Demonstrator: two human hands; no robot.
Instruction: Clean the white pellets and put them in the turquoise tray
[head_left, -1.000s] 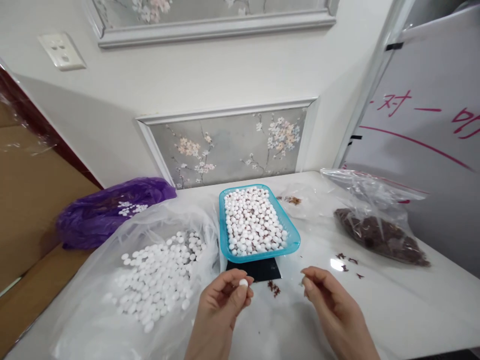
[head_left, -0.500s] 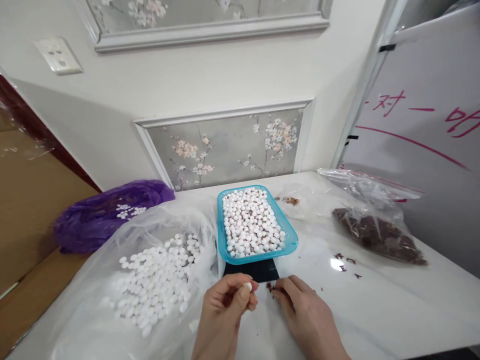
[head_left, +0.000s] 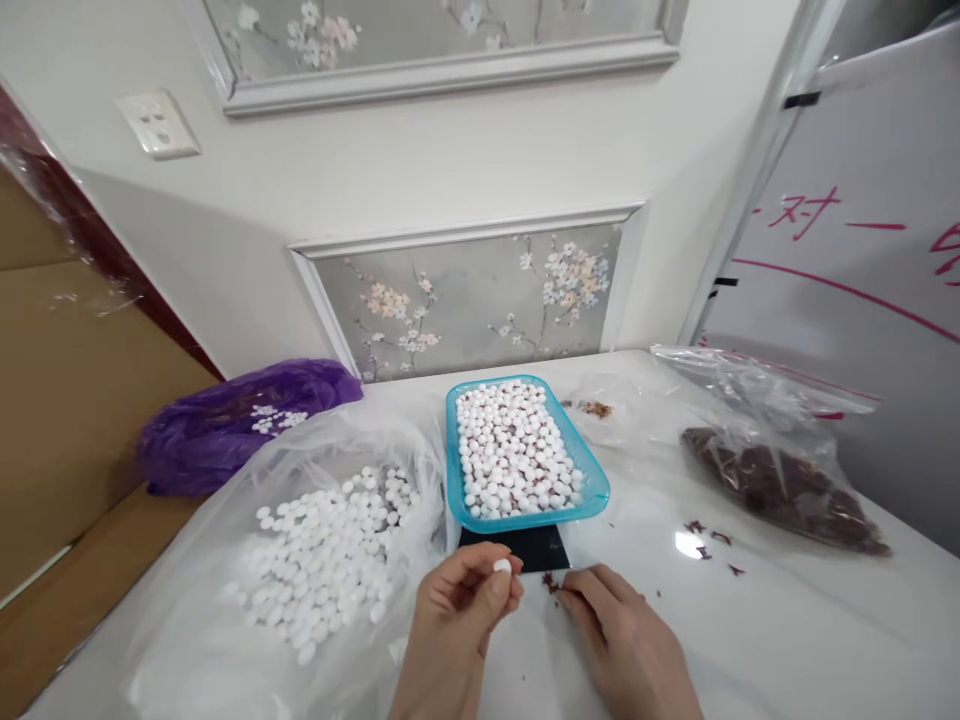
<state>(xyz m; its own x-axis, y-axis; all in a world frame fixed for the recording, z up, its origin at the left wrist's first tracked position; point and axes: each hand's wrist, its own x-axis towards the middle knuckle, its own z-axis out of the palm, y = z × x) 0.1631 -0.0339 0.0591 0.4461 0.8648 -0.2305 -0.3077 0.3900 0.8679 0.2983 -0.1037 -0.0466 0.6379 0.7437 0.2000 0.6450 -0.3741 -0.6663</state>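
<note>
Between the thumb and fingers of my left hand a small white bead is pinched. My right hand rests low over the table, thumb and fingertips drawn together at a little heap of reddish-brown bits. What those fingertips grip, if anything, is hidden. Beyond both hands stands a blue plastic tray, filled with white beads that have brown specks among them. To the left, a clear plastic bag lies spread with many loose white beads on it.
A dark flat piece lies partly under the tray. At right sits a zip bag of brown material, with several brown pieces near it. A purple bag and a small clear bag lie toward the wall.
The view has shifted slightly, so everything appears a little farther right. My left hand keeps the white bead, and my right hand stays by the brown bits.
</note>
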